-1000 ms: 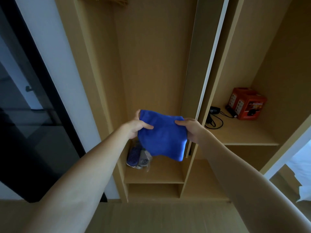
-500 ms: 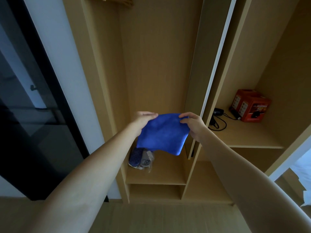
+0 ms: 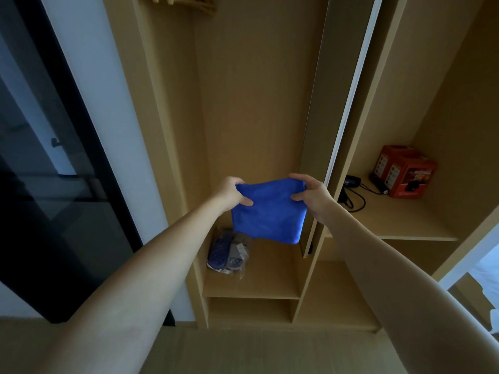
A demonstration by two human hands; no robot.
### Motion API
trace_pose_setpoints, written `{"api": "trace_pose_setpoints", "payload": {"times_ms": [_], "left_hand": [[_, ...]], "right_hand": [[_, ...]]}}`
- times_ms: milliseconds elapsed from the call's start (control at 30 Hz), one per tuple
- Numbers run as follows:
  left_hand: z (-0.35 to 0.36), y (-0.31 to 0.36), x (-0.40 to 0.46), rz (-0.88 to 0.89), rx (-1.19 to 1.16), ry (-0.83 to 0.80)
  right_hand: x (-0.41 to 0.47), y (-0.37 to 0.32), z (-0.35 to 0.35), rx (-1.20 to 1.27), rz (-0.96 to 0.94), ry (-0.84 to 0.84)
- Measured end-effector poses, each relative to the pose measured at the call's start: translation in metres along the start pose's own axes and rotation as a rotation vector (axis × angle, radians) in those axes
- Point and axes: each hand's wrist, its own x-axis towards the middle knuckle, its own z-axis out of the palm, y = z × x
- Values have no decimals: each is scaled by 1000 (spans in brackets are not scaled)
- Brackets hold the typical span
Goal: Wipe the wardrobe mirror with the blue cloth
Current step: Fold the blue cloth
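A folded blue cloth hangs in front of the open wooden wardrobe. My left hand pinches its upper left corner and my right hand pinches its upper right corner, holding it spread between them. A tall narrow panel with a white edge, seen edge-on, stands just right of the cloth; it may be the mirrored door, but its face is hidden.
Slippers in a plastic bag lie on the low shelf under the cloth. On the right shelf are a red box and a black cabled device. A dark glass door fills the left side. Wooden hangers hang above.
Both hands refolded and shifted their hold on the cloth, which now hangs flat from its top corners. The view has tilted slightly upward.
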Motion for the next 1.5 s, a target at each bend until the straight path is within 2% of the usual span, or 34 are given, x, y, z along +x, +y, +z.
{"api": "trace_pose_setpoints", "payload": {"times_ms": [200, 267, 367, 467, 633, 700, 833, 933, 1067, 1300, 1500], "left_hand": [[3, -1, 3, 61, 203, 121], [-1, -1, 4, 35, 121, 101], [-7, 1, 0, -38, -215, 16], [-3, 2, 1, -143, -435, 12], [15, -1, 2, -282, -572, -79], [17, -2, 1, -296, -587, -144], [17, -10, -1, -240, -594, -414], [31, -15, 3, -243, -562, -554], [71, -18, 7, -280, -563, -517], [164, 3, 5, -232, -532, -507], [260, 42, -2, -19, -389, -562]], "right_hand": [[0, -1, -4, -386, -27, 65], [0, 1, -9, -314, 18, 41], [2, 4, -15, -137, 112, -11], [0, 3, -10, -19, 194, -20], [-3, 3, -5, 181, 381, 58], [-10, 5, -11, 281, 436, 11], [-22, 13, -24, 194, 470, -65], [-27, 27, -36, 175, 466, 35], [-42, 55, -53, 193, 446, 132], [-99, 96, -104, 251, 455, 360], [-147, 134, -173, 111, 499, 599]]}}
